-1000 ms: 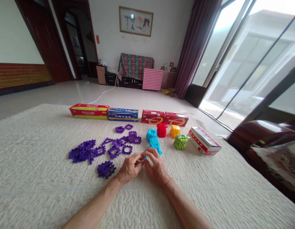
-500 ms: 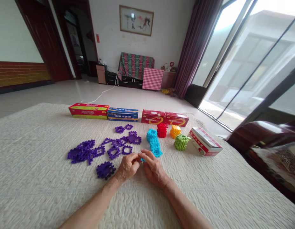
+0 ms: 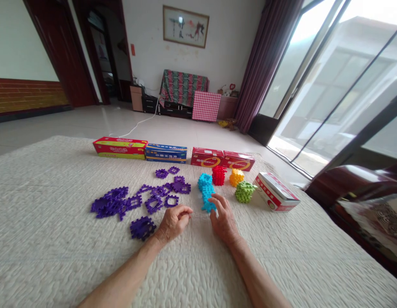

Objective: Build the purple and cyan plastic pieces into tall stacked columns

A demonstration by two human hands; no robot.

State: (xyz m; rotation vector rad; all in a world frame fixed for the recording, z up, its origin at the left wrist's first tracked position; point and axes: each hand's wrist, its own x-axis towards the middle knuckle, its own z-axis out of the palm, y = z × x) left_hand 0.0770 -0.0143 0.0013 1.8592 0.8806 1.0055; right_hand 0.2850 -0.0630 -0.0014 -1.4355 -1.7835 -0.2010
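Observation:
My left hand (image 3: 175, 220) rests over the cover with its fingers curled and thumb pressed in; whatever it may hold is hidden. My right hand (image 3: 223, 215) reaches to the near end of the light blue interlocking plastic pieces (image 3: 207, 191), thumb and fingers apart, the fingertips touching or just over them. Left of my left hand lies a dark purple piece (image 3: 143, 227). Beyond it are loose purple square frames (image 3: 153, 204) and a purple pile (image 3: 110, 203). A red block (image 3: 219, 175), a yellow block (image 3: 236, 177) and a green block (image 3: 245, 191) stand beyond my right hand.
Along the far side stand a red-and-yellow box (image 3: 119, 148), a blue box (image 3: 165, 154) and two red boxes (image 3: 207, 158). A white-and-red box (image 3: 277, 192) sits at the right. Everything lies on a quilted cream cover (image 3: 73, 256). A dark red sofa arm (image 3: 342, 182) borders the right.
My right hand has parted from my left and moved right to the light blue pieces, its fingers opening. The small blue bit seen between my hands no longer shows. My left hand barely moved.

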